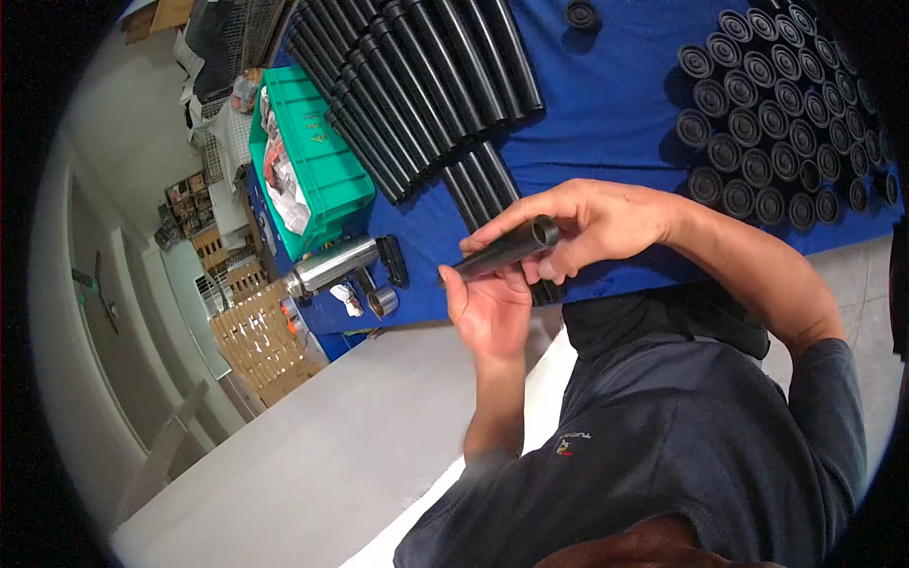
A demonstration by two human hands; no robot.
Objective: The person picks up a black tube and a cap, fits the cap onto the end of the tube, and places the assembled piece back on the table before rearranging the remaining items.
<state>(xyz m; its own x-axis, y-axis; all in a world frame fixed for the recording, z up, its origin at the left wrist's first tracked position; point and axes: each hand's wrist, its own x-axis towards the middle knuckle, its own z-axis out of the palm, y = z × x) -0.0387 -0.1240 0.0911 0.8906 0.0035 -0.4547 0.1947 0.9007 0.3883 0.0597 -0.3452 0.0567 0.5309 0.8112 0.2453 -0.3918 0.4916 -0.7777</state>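
Currently, black tube (500, 252) in fingers (514, 214).

head-worn view, looking down past the chest, arms close

The left hand (494, 309) and right hand (606, 222) hold a black tube (509, 249) near the blue cloth's edge (431, 310)

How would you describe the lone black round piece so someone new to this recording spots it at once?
Start with the blue cloth. Near the picture's top edge, look between the long black tubes and the crowd of round black ends. The round piece is ringed like those ends, but sits alone, touching none of them.
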